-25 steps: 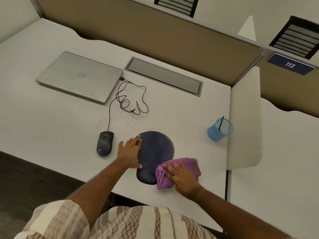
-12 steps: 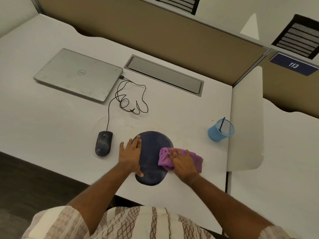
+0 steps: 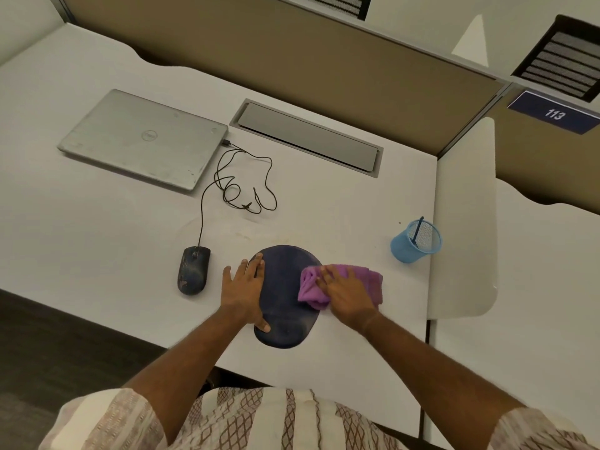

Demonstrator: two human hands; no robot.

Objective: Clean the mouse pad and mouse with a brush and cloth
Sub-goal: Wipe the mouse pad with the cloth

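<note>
The right hand (image 3: 349, 295) lies flat on the purple cloth (image 3: 310, 287), fingers straight, pressing it onto the right side of the dark mouse pad (image 3: 282, 287). The left hand (image 3: 242, 289) lies flat on the pad's left edge, fingers straight. The mouse (image 3: 193, 271) sits just left of that hand, not touching it.

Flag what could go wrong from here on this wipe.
1. The left hand pins only the left edge of the dark blue oval mouse pad, whose near end lies close to the white desk's front edge; a hard stroke may skew it off.
2. The purple cloth under the right hand overhangs onto the desk, so it may drag desk grime onto the pad.
</note>
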